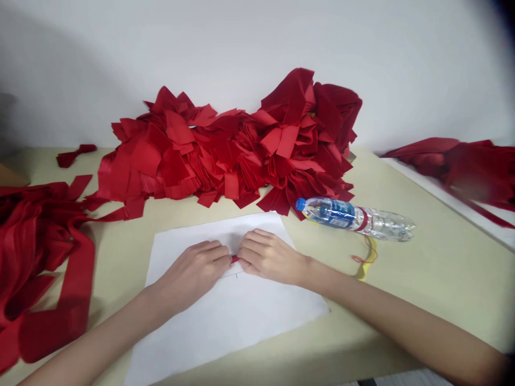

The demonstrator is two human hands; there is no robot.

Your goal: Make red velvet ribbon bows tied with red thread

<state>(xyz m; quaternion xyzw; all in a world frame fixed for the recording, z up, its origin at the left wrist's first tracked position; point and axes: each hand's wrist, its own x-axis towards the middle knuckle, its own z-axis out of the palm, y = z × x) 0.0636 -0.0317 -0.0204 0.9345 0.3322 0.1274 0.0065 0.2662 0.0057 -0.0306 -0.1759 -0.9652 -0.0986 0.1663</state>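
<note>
My left hand and my right hand meet over a white sheet of paper, fingers curled in on both. A small bit of red ribbon shows between them, pinched from either side. The rest of that ribbon is hidden under my fingers. Just below it runs a straight line on the paper, with a short dark mark across it.
A large heap of cut red ribbon pieces lies along the wall. Long red ribbon is piled at left, more red fabric at right. A plastic bottle lies near a yellow strip and red thread.
</note>
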